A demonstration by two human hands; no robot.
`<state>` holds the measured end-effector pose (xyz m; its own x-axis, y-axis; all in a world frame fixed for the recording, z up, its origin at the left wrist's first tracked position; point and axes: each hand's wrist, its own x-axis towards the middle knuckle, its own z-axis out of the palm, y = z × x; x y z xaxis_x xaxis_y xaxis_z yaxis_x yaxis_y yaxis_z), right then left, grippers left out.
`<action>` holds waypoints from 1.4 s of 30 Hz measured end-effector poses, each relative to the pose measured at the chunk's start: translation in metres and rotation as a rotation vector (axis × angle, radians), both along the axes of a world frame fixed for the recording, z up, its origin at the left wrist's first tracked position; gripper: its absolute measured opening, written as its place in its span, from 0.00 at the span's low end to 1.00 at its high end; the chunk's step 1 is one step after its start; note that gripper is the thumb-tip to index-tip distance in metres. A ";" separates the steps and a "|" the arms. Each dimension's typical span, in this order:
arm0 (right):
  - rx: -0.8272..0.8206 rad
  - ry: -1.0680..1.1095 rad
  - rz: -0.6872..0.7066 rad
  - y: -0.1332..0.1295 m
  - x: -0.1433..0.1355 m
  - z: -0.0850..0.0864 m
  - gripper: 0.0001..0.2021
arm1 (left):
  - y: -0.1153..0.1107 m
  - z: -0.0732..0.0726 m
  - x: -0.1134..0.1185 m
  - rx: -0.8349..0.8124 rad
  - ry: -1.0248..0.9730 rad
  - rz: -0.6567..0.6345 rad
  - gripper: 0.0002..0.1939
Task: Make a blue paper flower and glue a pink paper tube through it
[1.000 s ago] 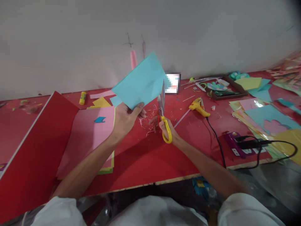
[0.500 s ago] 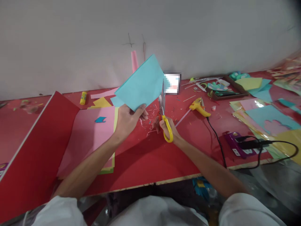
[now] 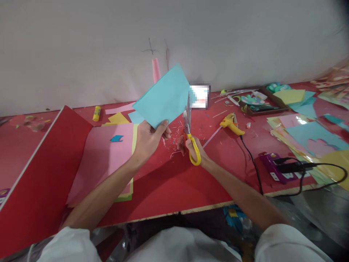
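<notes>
A light blue sheet of paper is held up, tilted, above the table. My left hand pinches its lower edge, thumb in front and fingers behind. In my right hand is a pair of scissors with yellow and red handles. Their blades point upward along the sheet's right edge; whether the paper lies between them I cannot tell. Beneath both hands, small paper scraps are scattered over the red tabletop. To the left, a small blue offcut lies on pink paper.
A red board stands slanted at left, near a glue stick. Rightward are a yellow glue gun with a cord, a purple power box, a tray of tools and stacked coloured paper. A pixelated screen stands behind.
Almost nothing differs. The paper's top right corner sits very slightly lower, and the scissors have barely shifted against its edge.
</notes>
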<state>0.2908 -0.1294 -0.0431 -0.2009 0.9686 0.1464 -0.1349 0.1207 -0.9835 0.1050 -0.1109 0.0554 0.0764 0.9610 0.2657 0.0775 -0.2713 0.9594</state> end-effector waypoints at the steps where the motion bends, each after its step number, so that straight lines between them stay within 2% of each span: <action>1: -0.003 0.013 0.019 0.000 -0.001 0.000 0.39 | -0.001 0.000 0.000 -0.003 0.000 0.001 0.18; 13: -0.030 0.029 0.112 0.001 -0.006 -0.008 0.41 | -0.001 -0.006 0.002 -0.005 -0.006 0.038 0.19; 19: -0.064 0.057 0.093 -0.002 -0.010 -0.011 0.42 | -0.006 -0.008 0.007 -0.039 -0.007 0.017 0.18; 28: -0.011 0.027 0.076 -0.010 -0.011 0.001 0.40 | -0.015 -0.010 0.019 -0.110 -0.065 0.008 0.18; 42: -0.043 0.023 0.054 -0.014 -0.010 0.007 0.37 | -0.015 -0.007 0.018 -0.090 -0.030 0.030 0.20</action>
<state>0.2808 -0.1437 -0.0363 -0.2502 0.9619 0.1105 -0.1627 0.0707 -0.9841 0.1232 -0.1261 0.0482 0.0409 0.9829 0.1796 0.0554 -0.1817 0.9818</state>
